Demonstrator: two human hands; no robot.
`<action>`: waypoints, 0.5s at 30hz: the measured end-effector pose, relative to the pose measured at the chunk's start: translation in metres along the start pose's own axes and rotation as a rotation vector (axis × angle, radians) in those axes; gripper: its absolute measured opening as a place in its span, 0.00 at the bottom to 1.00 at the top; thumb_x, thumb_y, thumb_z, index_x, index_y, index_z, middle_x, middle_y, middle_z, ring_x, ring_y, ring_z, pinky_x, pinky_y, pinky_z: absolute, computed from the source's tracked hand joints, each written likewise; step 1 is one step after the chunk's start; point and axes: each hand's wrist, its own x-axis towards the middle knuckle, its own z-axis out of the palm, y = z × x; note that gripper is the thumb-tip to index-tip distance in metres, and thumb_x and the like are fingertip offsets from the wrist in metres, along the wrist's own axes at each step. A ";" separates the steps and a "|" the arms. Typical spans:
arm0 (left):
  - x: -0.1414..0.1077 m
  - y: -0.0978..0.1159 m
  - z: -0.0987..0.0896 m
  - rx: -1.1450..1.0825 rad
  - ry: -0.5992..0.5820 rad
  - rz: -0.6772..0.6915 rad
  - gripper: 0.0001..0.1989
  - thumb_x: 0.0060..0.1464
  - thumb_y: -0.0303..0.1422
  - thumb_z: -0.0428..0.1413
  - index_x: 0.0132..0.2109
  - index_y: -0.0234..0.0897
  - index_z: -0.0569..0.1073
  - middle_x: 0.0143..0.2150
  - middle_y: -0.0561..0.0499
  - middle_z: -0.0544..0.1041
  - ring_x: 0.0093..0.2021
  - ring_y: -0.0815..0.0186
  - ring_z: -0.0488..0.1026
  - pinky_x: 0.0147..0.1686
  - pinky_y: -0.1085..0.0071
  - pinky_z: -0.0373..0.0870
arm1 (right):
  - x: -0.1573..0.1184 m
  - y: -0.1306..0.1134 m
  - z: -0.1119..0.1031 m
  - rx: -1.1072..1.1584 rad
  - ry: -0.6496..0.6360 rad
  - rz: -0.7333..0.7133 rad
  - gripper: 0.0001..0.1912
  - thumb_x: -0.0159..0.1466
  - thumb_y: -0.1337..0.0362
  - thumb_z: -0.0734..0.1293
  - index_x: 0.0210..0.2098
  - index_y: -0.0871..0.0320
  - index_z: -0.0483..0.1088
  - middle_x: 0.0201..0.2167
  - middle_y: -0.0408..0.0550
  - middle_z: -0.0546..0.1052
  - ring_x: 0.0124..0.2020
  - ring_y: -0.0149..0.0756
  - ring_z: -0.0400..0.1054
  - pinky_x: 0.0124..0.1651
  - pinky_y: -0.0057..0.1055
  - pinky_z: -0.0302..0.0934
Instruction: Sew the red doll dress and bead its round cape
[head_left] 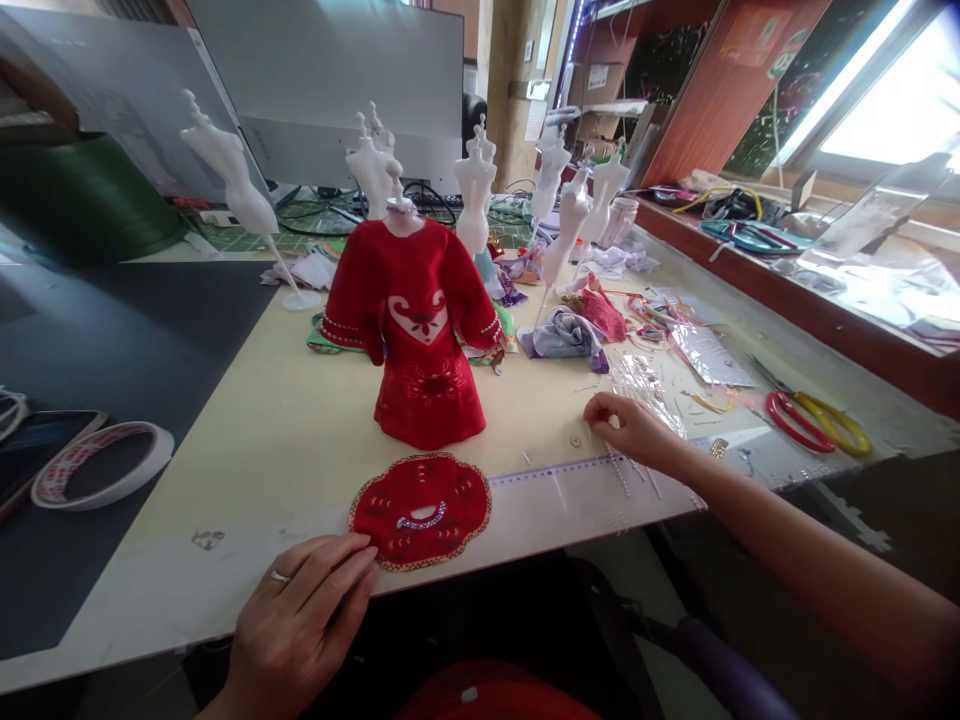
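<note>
A red scalloped fabric collar (465, 510) with a patterned gold edge lies flat near the table's front edge. Purple-blue beading runs along its half-moon neck opening. My left hand (300, 620), a ring on one finger, holds the collar's lower left rim between its fingertips. Over the table to the right, my right hand (626, 425) is closed in a pinch; anything in its fingertips is too small to make out. Beside it are a small round button-like piece (575, 441) and bead strands (619, 473). Behind the collar stands a mini mannequin in a red embroidered dress (427, 385).
Several bare white mannequins (475, 190) stand behind, among crumpled cloth pieces (566, 335). Scissors with red and yellow handles (817, 420) lie at right. A ruler (555, 473) runs beside the collar. A tape roll (105, 465) and a phone (45, 445) are at left.
</note>
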 end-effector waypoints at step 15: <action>-0.003 -0.002 0.000 0.003 -0.013 -0.005 0.13 0.51 0.22 0.57 0.45 0.35 0.73 0.42 0.46 0.77 0.42 0.60 0.73 0.45 0.62 0.68 | -0.003 0.003 -0.002 0.062 -0.016 -0.040 0.07 0.55 0.70 0.60 0.30 0.56 0.68 0.30 0.45 0.74 0.31 0.35 0.67 0.35 0.32 0.62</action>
